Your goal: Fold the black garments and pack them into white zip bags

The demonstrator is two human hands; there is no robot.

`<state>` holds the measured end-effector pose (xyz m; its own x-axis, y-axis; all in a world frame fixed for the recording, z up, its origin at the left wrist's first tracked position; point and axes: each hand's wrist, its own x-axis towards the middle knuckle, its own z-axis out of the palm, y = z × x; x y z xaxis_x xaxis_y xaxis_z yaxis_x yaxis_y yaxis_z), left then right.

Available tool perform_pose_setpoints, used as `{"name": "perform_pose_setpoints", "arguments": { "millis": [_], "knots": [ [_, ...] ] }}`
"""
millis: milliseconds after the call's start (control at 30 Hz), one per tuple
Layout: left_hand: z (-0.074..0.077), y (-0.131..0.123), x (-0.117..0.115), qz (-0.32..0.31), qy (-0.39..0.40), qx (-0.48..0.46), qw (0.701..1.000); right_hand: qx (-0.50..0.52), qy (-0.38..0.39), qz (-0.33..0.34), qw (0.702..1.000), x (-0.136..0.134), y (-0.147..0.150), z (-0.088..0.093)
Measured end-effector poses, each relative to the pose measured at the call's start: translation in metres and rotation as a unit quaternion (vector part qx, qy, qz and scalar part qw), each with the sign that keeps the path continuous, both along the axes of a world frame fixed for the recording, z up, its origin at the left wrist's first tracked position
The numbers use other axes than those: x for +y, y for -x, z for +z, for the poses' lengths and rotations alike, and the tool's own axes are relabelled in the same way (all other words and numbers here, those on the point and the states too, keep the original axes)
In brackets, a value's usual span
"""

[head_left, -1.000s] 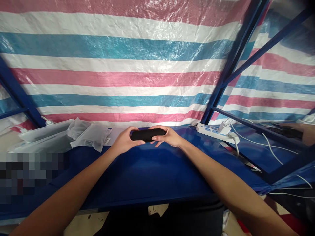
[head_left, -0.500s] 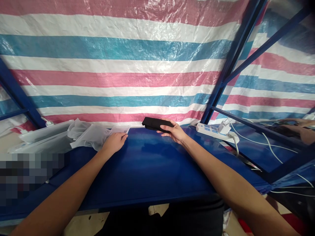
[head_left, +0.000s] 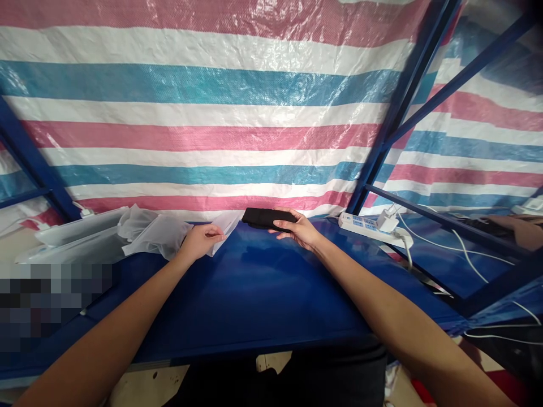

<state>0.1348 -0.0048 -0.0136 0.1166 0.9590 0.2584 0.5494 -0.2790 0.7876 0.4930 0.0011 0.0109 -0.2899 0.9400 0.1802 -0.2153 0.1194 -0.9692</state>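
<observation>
Between the thumb and fingers of my left hand (head_left: 202, 239) is the edge of a translucent plastic bag (head_left: 229, 225), held just above the blue table (head_left: 254, 294). My right hand (head_left: 300, 229) grips a black folded, cloth-like bundle (head_left: 265, 218) by its right end. The bundle's left end comes close to the bag's upper edge; whether they touch I cannot tell. More crumpled translucent bags (head_left: 159, 234) lie left of my left hand.
White-grey bins or trays (head_left: 85, 232) stand at the left. A white power strip (head_left: 373, 229) with chargers and cables lies at the right by the blue metal frame (head_left: 377, 152). Behind the table hangs a striped tarp (head_left: 212, 135). Someone's hand (head_left: 528, 229) shows at far right.
My left hand has lifted the bag's edge and opened it out toward the right. The black bundle in my right hand has shifted slightly left and down.
</observation>
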Motion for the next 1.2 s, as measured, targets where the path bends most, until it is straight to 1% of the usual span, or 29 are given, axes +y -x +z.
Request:
{"name": "perform_pose_setpoints", "arguments": {
  "millis": [67,167,300,333,467,567,667,767,900,967,1033,1133,1200],
  "knots": [
    [-0.001,-0.002,-0.002,-0.024,0.009,-0.023,0.999,0.000,0.002,0.009,1.000,-0.002,0.002,0.000],
    [-0.003,-0.006,-0.003,-0.052,0.031,-0.028,0.998,0.010,0.004,0.026,1.000,-0.006,0.007,0.001],
    [-0.005,-0.010,-0.004,-0.068,0.097,-0.035,0.992,0.019,0.010,0.056,0.998,-0.013,0.013,0.004],
    [-0.005,-0.010,-0.004,-0.072,0.103,-0.031,0.992,0.022,0.012,0.061,0.998,-0.014,0.014,0.005],
    [-0.003,-0.013,-0.007,-0.082,0.057,0.002,0.995,0.028,0.016,0.069,0.997,-0.017,0.017,0.006],
    [-0.002,-0.015,-0.008,-0.064,-0.013,0.050,0.997,0.027,0.024,0.073,0.997,-0.016,0.018,0.004],
    [-0.002,-0.018,-0.011,-0.038,-0.086,0.118,0.989,0.029,0.025,0.077,0.996,-0.015,0.020,0.002],
    [0.000,-0.023,-0.015,-0.026,-0.092,0.141,0.985,0.033,0.024,0.081,0.996,-0.018,0.025,0.002],
    [0.006,-0.032,-0.026,-0.040,-0.109,0.150,0.982,0.019,0.022,0.114,0.993,-0.022,0.033,0.002],
    [0.008,-0.035,-0.030,-0.037,-0.121,0.153,0.980,-0.013,0.001,0.124,0.992,-0.022,0.034,0.001],
    [0.008,-0.037,-0.032,-0.036,-0.136,0.161,0.977,-0.054,-0.044,0.110,0.992,-0.021,0.033,0.000],
    [0.007,-0.036,-0.034,-0.034,-0.154,0.182,0.971,-0.129,-0.142,0.044,0.980,-0.019,0.032,-0.003],
    [0.006,-0.037,-0.035,-0.024,-0.164,0.192,0.967,-0.200,-0.227,-0.008,0.953,-0.020,0.034,-0.003]
  ]
}}
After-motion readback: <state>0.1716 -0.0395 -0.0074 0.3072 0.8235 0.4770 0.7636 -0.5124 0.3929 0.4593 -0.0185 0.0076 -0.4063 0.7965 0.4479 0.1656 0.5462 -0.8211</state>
